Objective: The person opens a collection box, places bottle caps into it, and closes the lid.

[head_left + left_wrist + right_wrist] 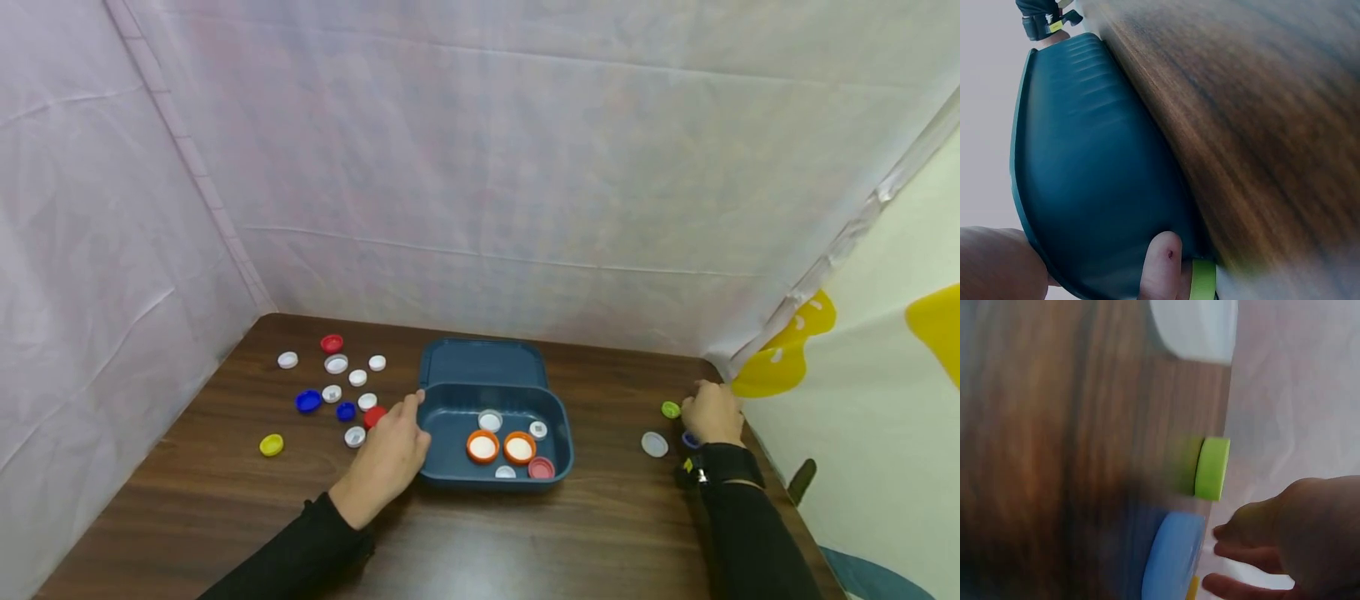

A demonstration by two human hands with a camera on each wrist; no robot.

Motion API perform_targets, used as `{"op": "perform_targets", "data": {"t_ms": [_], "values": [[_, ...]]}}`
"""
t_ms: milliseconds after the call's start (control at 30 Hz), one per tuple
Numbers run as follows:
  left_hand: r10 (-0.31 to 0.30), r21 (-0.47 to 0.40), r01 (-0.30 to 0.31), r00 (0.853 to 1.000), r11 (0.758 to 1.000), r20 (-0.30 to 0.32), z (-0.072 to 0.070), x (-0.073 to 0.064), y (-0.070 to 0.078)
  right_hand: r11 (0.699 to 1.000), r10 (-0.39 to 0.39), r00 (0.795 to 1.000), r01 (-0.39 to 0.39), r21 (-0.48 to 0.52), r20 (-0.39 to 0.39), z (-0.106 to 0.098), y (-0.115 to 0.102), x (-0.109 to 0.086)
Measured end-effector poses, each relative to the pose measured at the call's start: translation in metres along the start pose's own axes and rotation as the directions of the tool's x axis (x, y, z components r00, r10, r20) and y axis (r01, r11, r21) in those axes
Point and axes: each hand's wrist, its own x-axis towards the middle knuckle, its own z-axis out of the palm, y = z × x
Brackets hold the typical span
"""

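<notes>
My left hand (390, 450) lies at the left end of a dark blue box (442, 477), index fingertip at the rim. In the left wrist view, its fingertip (1165, 262) shows before the box wall, beside a light green bottle cap (1204, 280). Whether it grips that cap cannot be seen; the head view hides it. A red cap (372, 416) lies just left of this hand. At the far right, my right hand (714, 412) has loosely bent fingers near a blue cap (1172, 559) and a lime green cap (1212, 469); nothing shows between them.
Inside the box lie several caps, including an orange-rimmed cap (482, 447). Its lid (483, 361) lies open behind it. Several white, red and blue caps and a yellow cap (272, 445) are scattered left. A pale cap (654, 444) is at right. Cloth walls (480, 167) border the table.
</notes>
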Motion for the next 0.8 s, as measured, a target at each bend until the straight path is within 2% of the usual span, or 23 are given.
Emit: {"op": "perform_targets", "data": {"t_ms": [233,600,800], "values": [[-0.002,0.003,0.002,1.000,1.000,-0.005,0.0004,-0.0003,0.0004,0.999,0.032,0.999,-0.032,0.002,0.043,-0.0050,0.0085,-0.0008],[0.000,-0.001,0.000,1.000,1.000,-0.001,0.0005,-0.0007,-0.0003,0.996,-0.086,0.996,0.087,0.015,-0.033,-0.0002,0.0079,-0.0014],[-0.003,-0.004,0.003,1.000,1.000,0.000,0.0003,-0.0002,-0.0004,0.996,-0.085,0.996,0.086,0.030,-0.041,0.0004,0.0059,-0.0008]]}}
